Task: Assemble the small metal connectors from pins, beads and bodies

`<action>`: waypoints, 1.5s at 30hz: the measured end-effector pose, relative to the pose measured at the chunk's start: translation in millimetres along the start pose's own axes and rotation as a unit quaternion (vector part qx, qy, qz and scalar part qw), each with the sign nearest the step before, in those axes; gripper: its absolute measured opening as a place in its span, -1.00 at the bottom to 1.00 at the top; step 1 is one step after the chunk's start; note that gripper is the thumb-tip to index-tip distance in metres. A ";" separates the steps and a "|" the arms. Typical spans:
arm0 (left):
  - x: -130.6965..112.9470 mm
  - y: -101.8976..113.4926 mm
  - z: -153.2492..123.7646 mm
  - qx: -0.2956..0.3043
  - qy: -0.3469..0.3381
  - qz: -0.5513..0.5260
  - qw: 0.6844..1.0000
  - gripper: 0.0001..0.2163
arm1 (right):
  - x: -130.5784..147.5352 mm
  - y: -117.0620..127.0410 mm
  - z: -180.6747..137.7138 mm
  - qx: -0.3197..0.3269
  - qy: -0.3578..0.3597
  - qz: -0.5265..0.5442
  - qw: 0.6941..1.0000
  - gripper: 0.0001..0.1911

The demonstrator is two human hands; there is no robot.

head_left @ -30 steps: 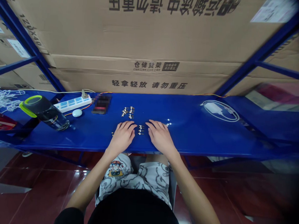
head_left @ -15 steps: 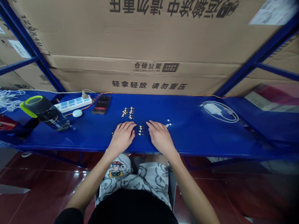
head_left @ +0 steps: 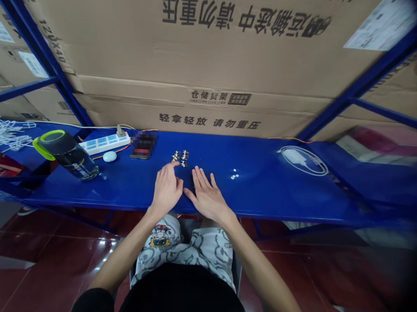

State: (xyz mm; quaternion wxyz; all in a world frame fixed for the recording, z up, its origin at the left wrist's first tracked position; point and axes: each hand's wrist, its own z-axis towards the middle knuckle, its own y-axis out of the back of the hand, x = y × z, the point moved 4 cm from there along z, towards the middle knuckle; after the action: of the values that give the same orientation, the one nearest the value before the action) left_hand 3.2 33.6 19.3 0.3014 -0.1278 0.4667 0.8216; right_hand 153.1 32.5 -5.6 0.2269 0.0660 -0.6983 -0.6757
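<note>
Small white-and-gold parts with thin stems (head_left: 184,158) lie in two short columns on the blue shelf top. My left hand (head_left: 167,187) rests just in front of them, fingers bent downward, index finger reaching toward the left column, thumb apart; no object shows in it. Beside it, my right hand (head_left: 208,195) lies palm down with fingers stretched and thumb spread toward the left hand. The column of similar parts that lay between the hands is now hidden beneath or behind the right hand. Several tiny white pieces (head_left: 234,176) lie to its right.
Left on the shelf (head_left: 262,196) are a dark bottle (head_left: 74,156) with a green loop, a power strip (head_left: 106,142), a pale rounded object (head_left: 109,156) and a pixelated dark item (head_left: 144,145). A coiled white cable (head_left: 301,160) lies right. Cardboard boxes (head_left: 213,58) stand behind.
My right hand has moved left over the near column of parts, covering it. The left hand has shifted slightly up, its index finger now near the far columns. The view has tilted up slightly.
</note>
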 end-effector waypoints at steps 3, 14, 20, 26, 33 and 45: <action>0.5 1.0 0.3 -0.005 0.003 -0.008 1.000 -0.55 | -6.2 0.5 9.0 0.019 -0.004 0.003 1.000 -0.11; -0.5 4.5 0.3 -0.017 0.008 -0.027 0.999 -0.53 | -49.2 7.7 91.7 0.036 0.003 0.034 0.999 0.01; -0.6 4.9 0.6 -0.007 -0.002 -0.017 1.000 -0.57 | -56.1 8.3 117.8 0.023 0.040 0.058 0.997 -0.04; 0.0 1.3 0.5 -0.002 -0.007 -0.016 1.000 -0.59 | -58.1 23.9 111.1 -0.036 0.051 0.117 0.991 -0.15; 16.2 25.8 9.4 0.068 0.011 0.030 0.997 -0.76 | -93.8 57.4 50.7 -0.170 -0.022 0.085 0.981 -0.43; 61.2 70.8 7.5 0.234 0.065 0.012 0.970 -0.82 | -122.8 45.6 -46.1 -0.360 -0.074 -0.033 0.929 -0.74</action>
State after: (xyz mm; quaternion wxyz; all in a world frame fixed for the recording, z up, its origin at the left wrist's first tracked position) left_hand -87.9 35.8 42.1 0.2821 -0.1012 0.6659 0.6832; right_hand 290.7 43.0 10.1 0.1611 -0.0471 -0.4200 -0.8919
